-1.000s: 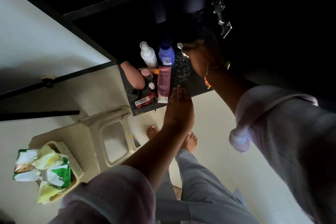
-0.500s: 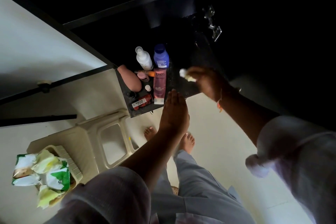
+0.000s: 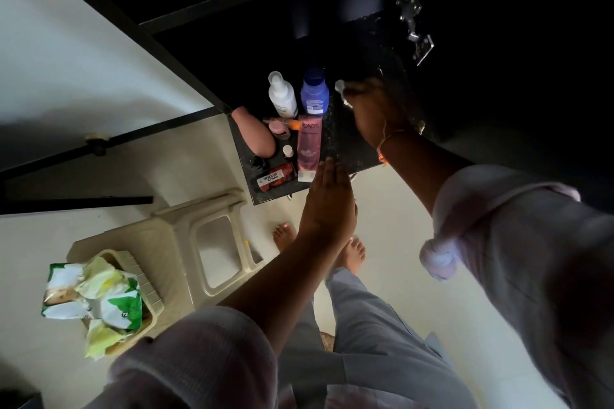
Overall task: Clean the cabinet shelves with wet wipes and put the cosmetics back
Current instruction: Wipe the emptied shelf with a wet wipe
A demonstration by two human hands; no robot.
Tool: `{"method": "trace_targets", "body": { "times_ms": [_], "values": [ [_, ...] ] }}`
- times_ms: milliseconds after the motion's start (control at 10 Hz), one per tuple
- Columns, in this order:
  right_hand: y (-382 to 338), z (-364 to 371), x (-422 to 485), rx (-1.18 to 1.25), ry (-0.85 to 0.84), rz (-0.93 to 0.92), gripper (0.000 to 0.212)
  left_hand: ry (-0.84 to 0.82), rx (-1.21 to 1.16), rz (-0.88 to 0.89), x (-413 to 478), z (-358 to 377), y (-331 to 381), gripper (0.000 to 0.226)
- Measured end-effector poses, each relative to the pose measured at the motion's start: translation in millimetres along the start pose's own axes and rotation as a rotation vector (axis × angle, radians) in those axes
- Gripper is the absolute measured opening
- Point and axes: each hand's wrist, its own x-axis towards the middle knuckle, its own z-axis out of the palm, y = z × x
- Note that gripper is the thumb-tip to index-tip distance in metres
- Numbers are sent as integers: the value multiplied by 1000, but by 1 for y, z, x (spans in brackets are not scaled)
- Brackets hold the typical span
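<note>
Across the dark speckled cabinet shelf [image 3: 357, 156], wiping looks underway; next, the cosmetics' side needs cleaning. Cosmetics crowd its left half: pink Pond's tube [image 3: 308, 148], blue bottle [image 3: 314, 94], white spray bottle [image 3: 282, 95]. Left hand [image 3: 329, 202] rests flat, fingers together, at the shelf edge. Right hand [image 3: 375, 109] reaches deep, clamped on a crumpled white wet wipe [image 3: 340, 90].

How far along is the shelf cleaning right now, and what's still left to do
Done: the cosmetics, such as the blue bottle and pink tube, sit bunched on the shelf's left part, baring the right. In hand: the right hand presses a white wipe onto that bare part, while the left hand rests flat at the front edge. Left: wiping under the cosmetics and arranging them.
</note>
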Motion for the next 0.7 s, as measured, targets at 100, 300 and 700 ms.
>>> {"method": "trace_targets", "body": {
  "times_ms": [100,300,700],
  "values": [
    [-14,7,-12,83,17,-52,43,7,-13,-1,-1,-2,1,70],
    [-32,18,-32,310,17,110,46,34,-9,10,-6,-2,2,70],
    [-32,37,-122,560,-100,-98,27,115,44,48,-29,15,-10,58]
  ]
}}
